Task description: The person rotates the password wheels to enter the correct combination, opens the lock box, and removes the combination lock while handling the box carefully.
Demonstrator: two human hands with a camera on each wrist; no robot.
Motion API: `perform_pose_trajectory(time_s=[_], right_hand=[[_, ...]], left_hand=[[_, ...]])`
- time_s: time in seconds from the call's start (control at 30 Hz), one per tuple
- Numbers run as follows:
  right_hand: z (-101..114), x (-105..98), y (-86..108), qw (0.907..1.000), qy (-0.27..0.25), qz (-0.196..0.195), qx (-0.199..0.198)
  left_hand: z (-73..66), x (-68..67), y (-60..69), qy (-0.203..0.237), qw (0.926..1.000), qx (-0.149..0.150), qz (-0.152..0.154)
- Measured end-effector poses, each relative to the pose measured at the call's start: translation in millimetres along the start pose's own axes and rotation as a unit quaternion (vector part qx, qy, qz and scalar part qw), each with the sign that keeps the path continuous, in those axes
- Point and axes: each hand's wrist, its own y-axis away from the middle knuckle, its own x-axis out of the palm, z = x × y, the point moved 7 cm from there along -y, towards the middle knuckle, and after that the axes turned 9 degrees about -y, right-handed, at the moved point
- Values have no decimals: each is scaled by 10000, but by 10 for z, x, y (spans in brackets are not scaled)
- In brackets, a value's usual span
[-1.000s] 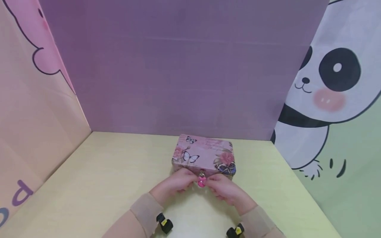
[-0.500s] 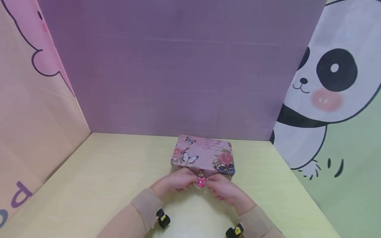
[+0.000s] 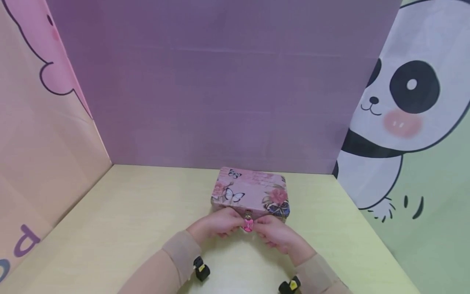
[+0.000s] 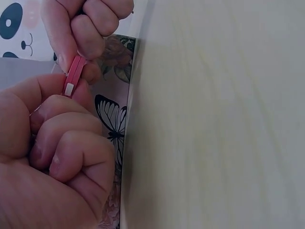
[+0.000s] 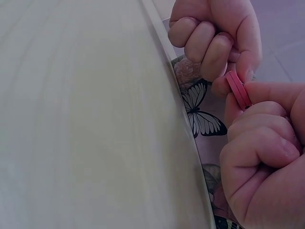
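Note:
A pink box (image 3: 253,190) with butterflies and roses stands closed on the table, a small pink padlock (image 3: 248,224) hanging at its front clasp. From the left side, the left hand (image 3: 221,221) pinches the padlock between thumb and finger. The right hand (image 3: 278,232) pinches its other side. In the left wrist view the red-pink lock body (image 4: 74,77) sits between both hands' fingertips, the left hand's (image 4: 66,143) other fingers curled. The right wrist view has the lock (image 5: 238,90) edge-on, beside the curled right hand (image 5: 267,157). Fingers partly cover the lock.
The pale wooden table (image 3: 147,212) extends around the box. Behind it rises a purple backdrop (image 3: 220,90). A panda-print panel (image 3: 411,130) borders the right side and a pink and peach panel (image 3: 47,143) the left. Each wrist carries a small black camera (image 3: 201,269).
Both hands keep their pinch on the padlock, and the box stays in place. The padlock's face looks slightly turned; otherwise only the head view has shifted a little.

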Motion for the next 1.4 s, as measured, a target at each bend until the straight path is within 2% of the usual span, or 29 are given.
perform_pose_trajectory(time_s=[0.2, 0.37, 0.7, 0.9, 1.2, 1.3, 1.4], right_hand=[[-2, 2, -5, 10000, -60, 21, 2], [-7, -4, -13, 10000, -83, 4, 1], [-19, -7, -8, 9998, -169, 126, -9], [-18, -12, -4, 9999, -128, 60, -11], [-8, -18, -9, 10000, -28, -22, 1], [-7, -14, -5, 10000, -36, -23, 24], [-3, 0, -1, 9999, -98, 12, 38]], left_hand=[[7, 24, -14, 313, 9994, -65, 101], [16, 40, -23, 575, 9982, -178, 58], [29, 46, -39, 605, 9979, -226, -56], [9, 48, -12, 627, 9978, -184, -111], [-27, -15, 65, 974, 9941, -204, -438], [-18, -36, 80, 857, 9948, -190, -525], [-5, -49, 88, 534, 9965, -197, -617]])
